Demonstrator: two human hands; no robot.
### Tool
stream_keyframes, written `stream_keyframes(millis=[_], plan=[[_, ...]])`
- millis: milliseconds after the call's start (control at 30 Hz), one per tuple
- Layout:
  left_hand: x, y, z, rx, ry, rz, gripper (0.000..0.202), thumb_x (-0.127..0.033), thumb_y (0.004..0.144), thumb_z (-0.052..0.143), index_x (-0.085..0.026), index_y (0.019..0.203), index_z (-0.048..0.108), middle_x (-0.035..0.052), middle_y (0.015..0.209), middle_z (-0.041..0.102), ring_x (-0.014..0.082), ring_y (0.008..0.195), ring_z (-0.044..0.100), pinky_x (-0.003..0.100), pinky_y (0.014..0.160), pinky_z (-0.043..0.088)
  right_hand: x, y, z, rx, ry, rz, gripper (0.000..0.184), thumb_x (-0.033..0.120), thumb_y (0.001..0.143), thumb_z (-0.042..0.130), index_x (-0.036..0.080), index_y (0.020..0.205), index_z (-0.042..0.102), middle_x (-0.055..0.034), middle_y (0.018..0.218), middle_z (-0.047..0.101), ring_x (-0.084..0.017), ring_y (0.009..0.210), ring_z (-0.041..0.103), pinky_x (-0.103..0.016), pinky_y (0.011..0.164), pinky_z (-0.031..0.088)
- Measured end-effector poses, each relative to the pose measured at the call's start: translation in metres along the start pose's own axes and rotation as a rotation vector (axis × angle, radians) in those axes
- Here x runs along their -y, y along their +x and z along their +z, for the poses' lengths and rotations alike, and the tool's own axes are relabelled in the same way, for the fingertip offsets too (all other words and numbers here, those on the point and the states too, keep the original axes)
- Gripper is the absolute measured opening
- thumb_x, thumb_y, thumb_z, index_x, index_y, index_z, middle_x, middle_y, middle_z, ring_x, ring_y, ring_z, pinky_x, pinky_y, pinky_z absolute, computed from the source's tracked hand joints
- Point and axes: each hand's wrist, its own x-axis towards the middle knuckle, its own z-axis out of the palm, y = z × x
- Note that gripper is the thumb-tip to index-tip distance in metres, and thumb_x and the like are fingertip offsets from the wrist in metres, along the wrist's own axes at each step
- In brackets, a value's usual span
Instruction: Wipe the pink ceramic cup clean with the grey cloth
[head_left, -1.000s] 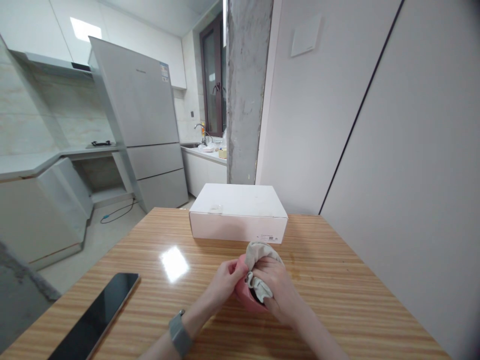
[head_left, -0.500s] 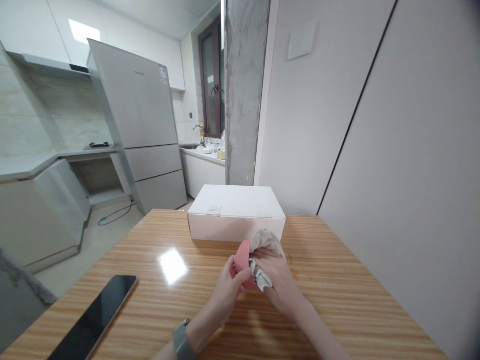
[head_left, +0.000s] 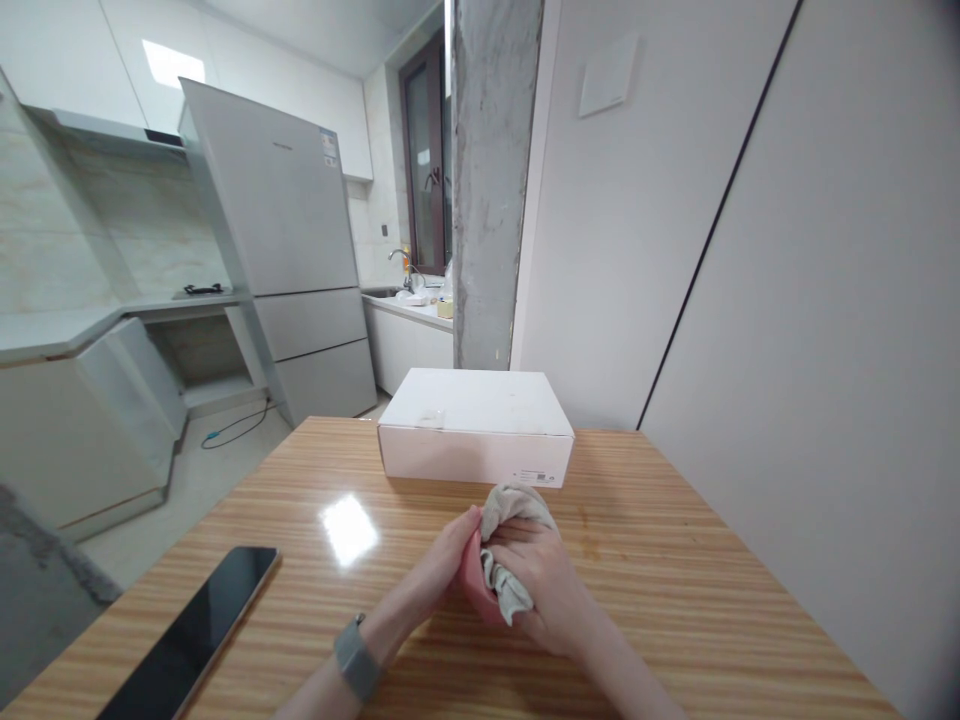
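A pink bowl (head_left: 474,582) is tilted above the table, its opening turned toward the right. My left hand (head_left: 448,553) grips its left side, the fingers partly hidden behind it. With my right hand (head_left: 536,575) I press a light grey cloth (head_left: 511,505) into the bowl's opening; one end of the cloth hangs out over the near rim. The right fingertips are buried in the cloth. How much of the cloth lies inside the bowl is hidden by my hand.
Just beyond my hands a white cardboard box (head_left: 472,400) stands on the striped wooden table (head_left: 675,580). A black phone (head_left: 195,630) lies at the left edge. A wall (head_left: 825,350) runs along the right; a fridge (head_left: 300,230) stands at the back left.
Both hands, with the bowl and cloth, have come a little nearer and to the left. The bowl has turned, and a printed label on the box now shows.
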Motion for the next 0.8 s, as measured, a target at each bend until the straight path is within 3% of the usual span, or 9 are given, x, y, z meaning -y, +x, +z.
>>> stream_keyframes(millis=[133, 233, 300, 433, 600, 800], plan=[[0.014, 0.002, 0.011, 0.064, -0.166, 0.071, 0.055, -0.052, 0.078, 0.069, -0.021, 0.123, 0.061, 0.0073, 0.128, 0.063, 0.0283, 0.126, 0.050, 0.040, 0.106, 0.037, -0.009, 0.000, -0.010, -0.106, 0.038, 0.076, 0.021, 0.028, 0.077, 0.038, 0.021, 0.080, 0.057, -0.0104, 0.088, 0.069, -0.027, 0.090, 0.062, -0.044, 0.087, 0.045], [0.018, 0.001, 0.020, 0.206, -0.351, 0.079, 0.061, -0.039, 0.082, 0.068, -0.026, 0.138, 0.048, 0.0066, 0.140, 0.055, 0.0277, 0.132, 0.045, 0.040, 0.107, 0.036, -0.012, 0.000, -0.015, -0.126, 0.005, 0.064, 0.021, 0.026, 0.077, 0.038, 0.021, 0.082, 0.058, -0.0104, 0.086, 0.069, -0.027, 0.088, 0.062, -0.044, 0.085, 0.045], [0.017, 0.001, 0.025, 0.289, -0.431, 0.100, 0.060, -0.036, 0.084, 0.066, -0.026, 0.140, 0.047, 0.0063, 0.144, 0.051, 0.0276, 0.135, 0.042, 0.039, 0.108, 0.035, -0.011, 0.000, -0.016, -0.114, -0.020, 0.037, 0.019, 0.028, 0.076, 0.040, 0.020, 0.080, 0.056, -0.0112, 0.086, 0.069, -0.027, 0.085, 0.061, -0.044, 0.084, 0.045], [0.016, 0.007, 0.020, 0.226, -0.460, 0.003, 0.054, -0.051, 0.084, 0.060, -0.016, 0.125, 0.062, 0.0088, 0.128, 0.064, 0.0283, 0.129, 0.048, 0.036, 0.105, 0.037, -0.006, -0.001, -0.012, -0.082, -0.025, -0.014, 0.017, 0.029, 0.076, 0.042, 0.020, 0.081, 0.056, -0.0106, 0.083, 0.070, -0.027, 0.085, 0.062, -0.044, 0.085, 0.046], [0.017, 0.009, 0.003, 0.175, -0.241, -0.192, 0.064, -0.063, 0.087, 0.050, -0.013, 0.126, 0.062, 0.0109, 0.109, 0.072, 0.0268, 0.112, 0.061, 0.035, 0.096, 0.043, -0.006, -0.004, -0.006, -0.084, 0.007, -0.038, 0.019, 0.033, 0.079, 0.039, 0.022, 0.078, 0.054, -0.0086, 0.079, 0.070, -0.026, 0.080, 0.062, -0.042, 0.083, 0.047], [0.013, 0.000, 0.005, 0.231, -0.242, -0.107, 0.051, -0.053, 0.088, 0.056, -0.013, 0.117, 0.067, 0.0110, 0.100, 0.073, 0.0224, 0.087, 0.066, 0.032, 0.078, 0.048, -0.005, -0.003, -0.014, -0.130, -0.020, 0.025, 0.027, 0.039, 0.082, 0.033, 0.022, 0.072, 0.051, -0.0092, 0.075, 0.066, -0.026, 0.074, 0.060, -0.042, 0.072, 0.045]])
